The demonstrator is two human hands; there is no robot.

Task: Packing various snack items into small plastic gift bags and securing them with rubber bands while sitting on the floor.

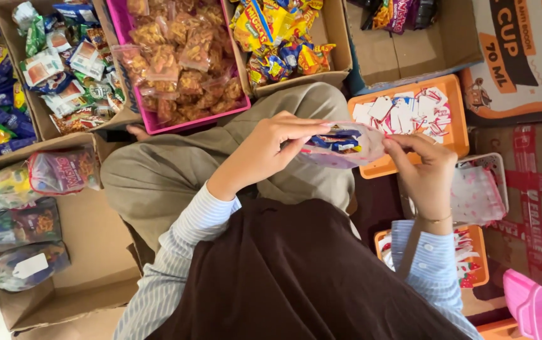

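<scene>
Seen from above, a seated person in a striped shirt and dark apron holds a small translucent pouch (344,145) over their lap, between both hands. The left hand (271,148) has its grip pinched on the pouch's near edge, and the right hand (423,170) pinches the far edge, so both are grasping the pouch and seem to be spreading or gathering its mouth. Blue and yellow wrapped snacks show through its side. The step in hand looks like filling or closing a snack pouch. Just beyond the pouch lies an orange tray (453,107) of small white tags, and a stack of empty spotted pouches (475,195) sits beside the right wrist. Ahead are a pink bin (119,25) of bagged crackers and cardboard boxes of wrapped sweets (280,38). On the person's left a cardboard box (94,252) holds finished pouches. Judging from this, the next move likely calls for a steady hold on the mouth while one hand frees itself.
</scene>
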